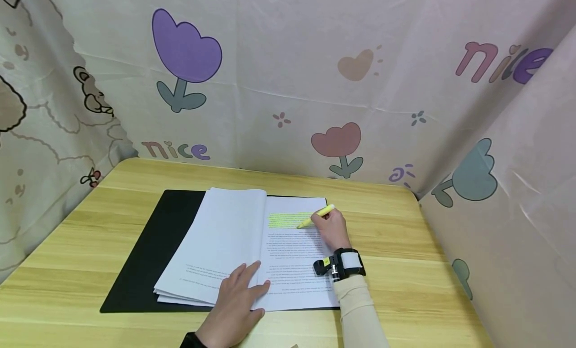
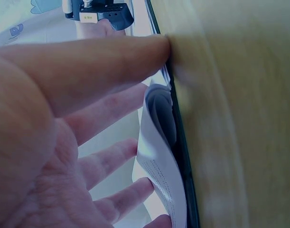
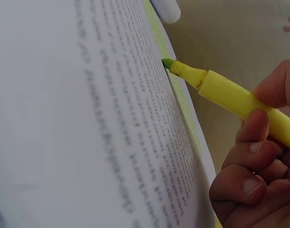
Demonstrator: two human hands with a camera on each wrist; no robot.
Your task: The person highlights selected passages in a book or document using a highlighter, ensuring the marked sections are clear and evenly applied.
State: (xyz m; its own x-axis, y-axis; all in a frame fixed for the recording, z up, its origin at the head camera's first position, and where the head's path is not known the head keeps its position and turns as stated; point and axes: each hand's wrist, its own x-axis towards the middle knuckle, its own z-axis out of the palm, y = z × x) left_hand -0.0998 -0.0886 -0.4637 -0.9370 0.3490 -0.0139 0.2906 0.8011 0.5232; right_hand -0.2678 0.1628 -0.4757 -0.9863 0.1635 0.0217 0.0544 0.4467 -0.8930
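Note:
A yellow highlighter (image 1: 316, 216) is pinched in my right hand (image 1: 334, 230), between thumb and fingers. Its green-yellow tip meets the printed sheet (image 1: 297, 273) in the right wrist view, at the lower edge of a block of yellow-marked lines (image 1: 284, 220). My left hand (image 1: 238, 300) rests with spread, straight fingers near the fold of the paper stack, partly over the turned-back pages (image 1: 234, 228). In the left wrist view its fingertips touch the curled paper (image 2: 156, 156). The highlighter's rear part is hidden by the right hand in the right wrist view.
Under the papers lies a black folder (image 1: 148, 253), its left side showing. It sits on a light wooden table (image 1: 382, 228). Patterned cloth (image 1: 270, 78) hangs behind and along both sides. A camera strap (image 1: 348, 263) is worn on the right wrist.

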